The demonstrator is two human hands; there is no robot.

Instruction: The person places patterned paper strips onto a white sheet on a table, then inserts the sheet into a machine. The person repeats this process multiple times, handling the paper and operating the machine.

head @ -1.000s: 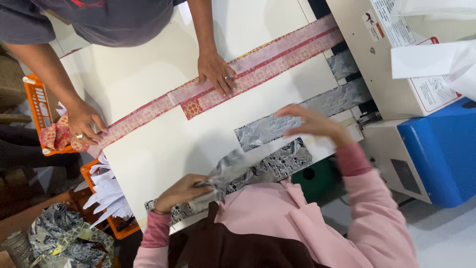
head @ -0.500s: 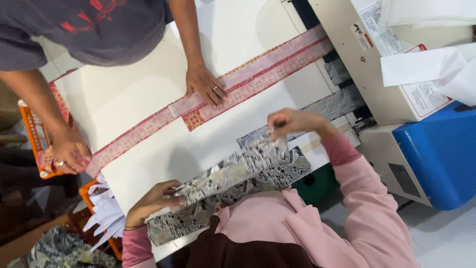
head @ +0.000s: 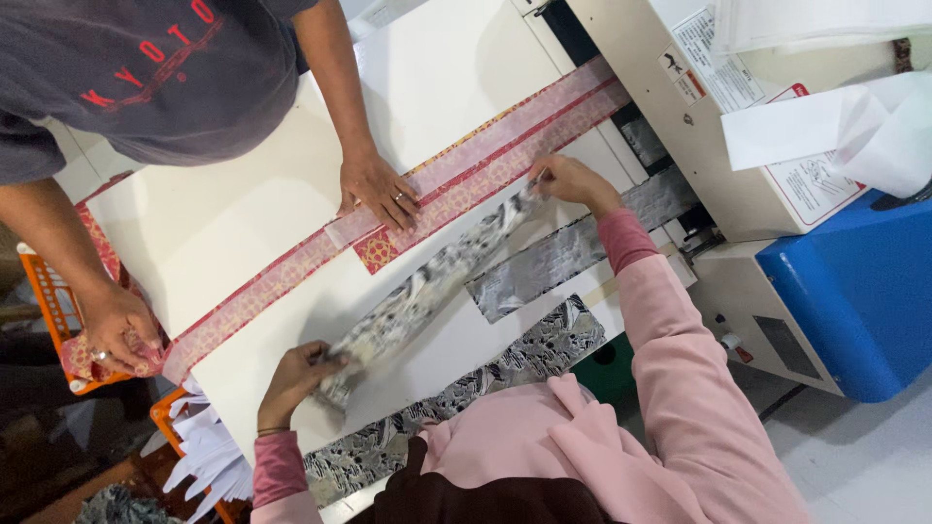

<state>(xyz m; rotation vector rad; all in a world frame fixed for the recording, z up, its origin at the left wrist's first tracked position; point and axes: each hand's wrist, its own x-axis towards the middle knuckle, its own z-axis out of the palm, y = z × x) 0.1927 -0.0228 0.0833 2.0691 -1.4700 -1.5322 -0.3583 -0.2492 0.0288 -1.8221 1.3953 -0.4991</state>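
Observation:
A long black-and-white patterned fabric strip is stretched slantwise just over the white table. My left hand grips its near end and my right hand pinches its far end close to the machine. Both of my sleeves are pink. A greyer patterned strip lies flat beneath my right forearm. Another black-and-white strip lies along the table's near edge. Beyond them run two red patterned strips, pressed down by a co-worker's hand.
The co-worker in a grey shirt stands across the table, the other hand holding the red strips' end at the left edge. A cream machine and a blue unit stand at right. An orange crate and white paper pieces are at lower left.
My hands have picked up the black-and-white strip from near the table's front edge, pulled it taut and carried it farther across the table toward the red strips. The co-worker's hands stay put.

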